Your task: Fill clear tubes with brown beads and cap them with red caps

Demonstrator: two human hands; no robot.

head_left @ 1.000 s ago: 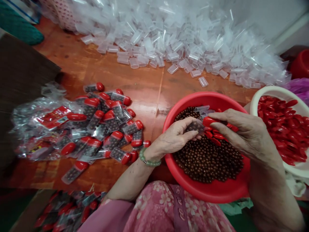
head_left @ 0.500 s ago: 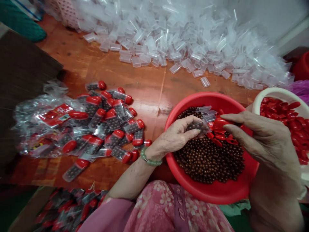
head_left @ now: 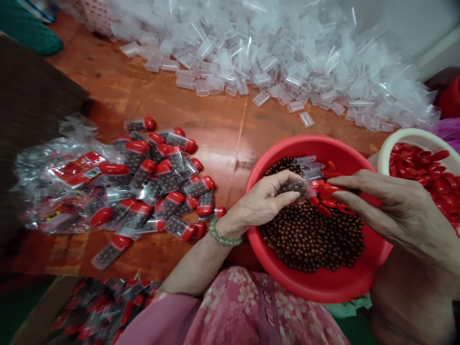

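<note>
While clamping a clear case of dark beads in the left hand over the red basin, holding the right hand at the loose red caps inside (finger and thumb nearly together; unclear whether pinching one). Working above brown beads, right of red-capped cases.

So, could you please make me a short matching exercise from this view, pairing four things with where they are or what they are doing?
Column one:
1. Brown beads
2. Left hand
3. Heap of clear tubes
4. White tub

Column two:
A. Along the far side of the wooden table
B. To the right of the red basin, with red caps inside
C. Spread over the bottom of the red basin
D. Holding a bead-filled tube

Right pairs: 1-C, 2-D, 3-A, 4-B.
</note>
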